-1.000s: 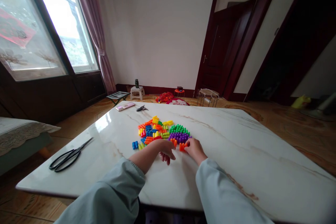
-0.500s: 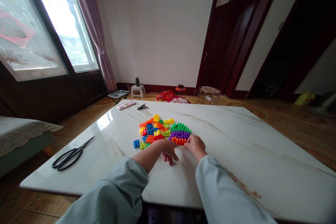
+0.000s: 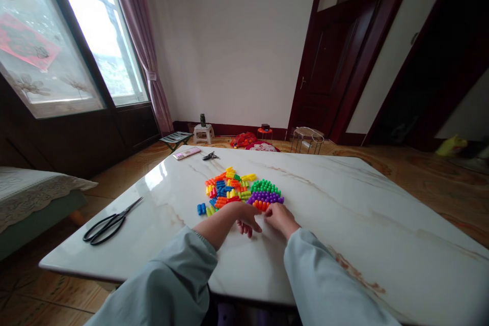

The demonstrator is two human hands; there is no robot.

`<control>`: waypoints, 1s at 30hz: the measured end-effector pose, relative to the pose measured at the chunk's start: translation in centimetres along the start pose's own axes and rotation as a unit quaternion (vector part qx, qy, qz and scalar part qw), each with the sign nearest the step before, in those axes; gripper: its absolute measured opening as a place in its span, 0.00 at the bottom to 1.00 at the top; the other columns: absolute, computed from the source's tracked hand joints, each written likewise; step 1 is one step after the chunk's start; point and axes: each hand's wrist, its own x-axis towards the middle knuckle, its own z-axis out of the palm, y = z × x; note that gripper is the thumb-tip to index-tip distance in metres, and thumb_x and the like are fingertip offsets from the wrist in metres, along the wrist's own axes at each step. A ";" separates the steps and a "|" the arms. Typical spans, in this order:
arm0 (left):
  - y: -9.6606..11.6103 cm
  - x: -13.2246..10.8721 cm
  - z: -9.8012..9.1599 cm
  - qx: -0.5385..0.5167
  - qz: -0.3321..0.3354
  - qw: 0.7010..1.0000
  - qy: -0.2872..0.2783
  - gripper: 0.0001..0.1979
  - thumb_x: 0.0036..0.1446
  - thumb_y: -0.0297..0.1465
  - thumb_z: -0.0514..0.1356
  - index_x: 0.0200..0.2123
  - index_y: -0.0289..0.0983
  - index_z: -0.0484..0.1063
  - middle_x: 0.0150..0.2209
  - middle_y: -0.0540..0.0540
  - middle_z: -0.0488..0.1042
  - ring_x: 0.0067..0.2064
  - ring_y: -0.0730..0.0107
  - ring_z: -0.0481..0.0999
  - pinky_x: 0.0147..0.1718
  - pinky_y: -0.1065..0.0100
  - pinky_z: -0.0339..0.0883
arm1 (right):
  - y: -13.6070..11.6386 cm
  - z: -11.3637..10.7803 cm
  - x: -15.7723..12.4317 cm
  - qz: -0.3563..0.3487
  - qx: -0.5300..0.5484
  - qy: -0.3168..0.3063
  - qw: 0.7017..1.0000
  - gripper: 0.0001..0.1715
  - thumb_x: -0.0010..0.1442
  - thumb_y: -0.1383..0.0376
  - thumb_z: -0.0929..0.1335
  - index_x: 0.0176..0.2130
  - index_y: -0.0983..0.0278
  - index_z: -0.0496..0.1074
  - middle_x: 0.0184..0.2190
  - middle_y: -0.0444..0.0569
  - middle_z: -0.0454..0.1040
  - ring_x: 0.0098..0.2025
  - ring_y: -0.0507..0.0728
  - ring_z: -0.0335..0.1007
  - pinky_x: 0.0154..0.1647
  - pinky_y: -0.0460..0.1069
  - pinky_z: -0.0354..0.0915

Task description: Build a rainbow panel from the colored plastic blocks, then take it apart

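A pile of small plastic building pieces (image 3: 229, 188) in orange, blue, yellow and red lies mid-table. To its right, joined pieces form a flat patch with a green row (image 3: 265, 185), a purple row (image 3: 265, 196) and an orange row (image 3: 260, 205). My right hand (image 3: 280, 217) is curled, and its fingertips pinch the right end of the orange row. My left hand (image 3: 244, 217) rests on the table just left of that row, fingers apart and bent down, holding nothing. A blue piece (image 3: 200, 208) lies alone at the pile's left.
The pieces lie on a white marble table (image 3: 344, 224). Black scissors (image 3: 110, 221) lie near its left edge. A pink phone (image 3: 186, 153) and a small dark tool (image 3: 210, 156) sit at the far edge. Stools and toys stand on the floor beyond; a bed is at left.
The orange pieces that lay loose by my hands now sit in a row against the purple row. Both hands stayed in place; the camera shifted slightly.
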 end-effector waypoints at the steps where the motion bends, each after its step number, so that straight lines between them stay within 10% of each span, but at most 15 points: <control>1: -0.1 -0.6 -0.5 0.003 0.004 1.000 0.013 0.39 0.49 0.33 0.66 0.62 0.37 0.56 0.29 0.45 0.80 0.29 0.66 0.78 0.25 0.70 0.72 | -0.1 -0.2 -0.1 0.003 -0.001 -0.012 1.000 0.04 0.45 0.69 0.71 0.26 0.62 0.76 0.29 0.47 0.78 0.34 0.54 0.73 0.31 0.44 0.59; 4: -1.1 -3.2 -2.6 0.056 -0.018 0.983 0.175 0.14 0.50 0.29 0.62 0.43 0.38 0.76 0.29 0.48 0.79 0.29 0.71 0.77 0.28 0.72 0.71 | -0.3 -0.5 -0.4 0.015 -0.004 -0.057 0.998 0.03 0.45 0.70 0.70 0.24 0.63 0.76 0.21 0.46 0.75 0.28 0.53 0.72 0.27 0.44 0.59; 8: -4.0 -6.1 -4.6 0.124 -0.100 0.913 0.377 0.10 0.43 0.23 0.63 0.33 0.35 0.78 0.31 0.47 0.78 0.34 0.65 0.76 0.34 0.68 0.71 | -0.6 -0.5 -0.5 0.008 0.002 -0.091 0.996 0.04 0.44 0.69 0.70 0.20 0.63 0.74 0.15 0.45 0.71 0.22 0.53 0.69 0.25 0.45 0.59; 25: -8.6 -4.2 -3.3 0.205 -0.070 0.878 0.427 0.40 0.39 0.29 0.70 0.58 0.38 0.63 0.46 0.38 0.72 0.48 0.46 0.73 0.42 0.58 0.67 | -0.4 0.7 0.0 -0.021 0.046 -0.136 0.989 0.05 0.44 0.68 0.70 0.19 0.63 0.72 0.14 0.44 0.69 0.20 0.53 0.68 0.22 0.44 0.59; 30: -9.2 -3.9 -3.5 0.204 -0.062 0.883 0.419 0.34 0.40 0.29 0.69 0.54 0.43 0.70 0.49 0.37 0.70 0.51 0.45 0.70 0.45 0.55 0.66 | -0.3 0.9 0.1 -0.020 0.060 -0.134 0.989 0.04 0.44 0.68 0.71 0.20 0.64 0.73 0.12 0.42 0.67 0.19 0.52 0.67 0.22 0.43 0.58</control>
